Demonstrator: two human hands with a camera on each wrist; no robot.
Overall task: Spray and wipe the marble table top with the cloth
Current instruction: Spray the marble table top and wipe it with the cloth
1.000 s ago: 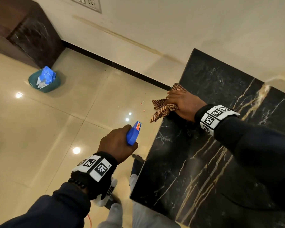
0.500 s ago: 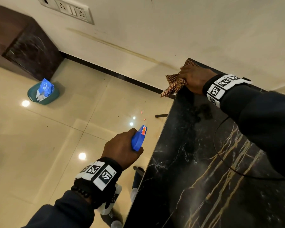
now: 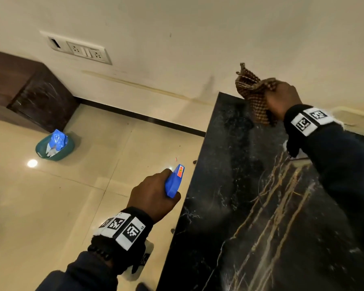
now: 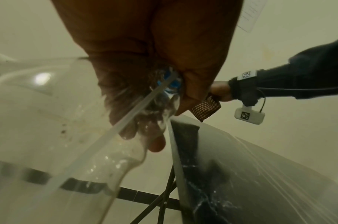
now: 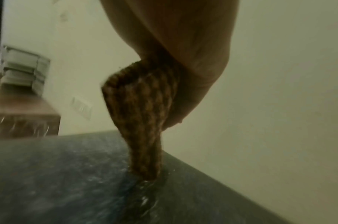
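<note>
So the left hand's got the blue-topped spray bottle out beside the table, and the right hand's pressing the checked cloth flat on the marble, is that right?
Not quite. The right hand grips the checked cloth bunched and raised, so it hangs with only its tip at the marble table top, as the right wrist view shows. The rest holds: the left hand grips the spray bottle beside the table.

cream wall (image 3: 198, 28) | glossy tile floor (image 3: 51, 206) | dark wooden cabinet (image 3: 29, 91)
</note>
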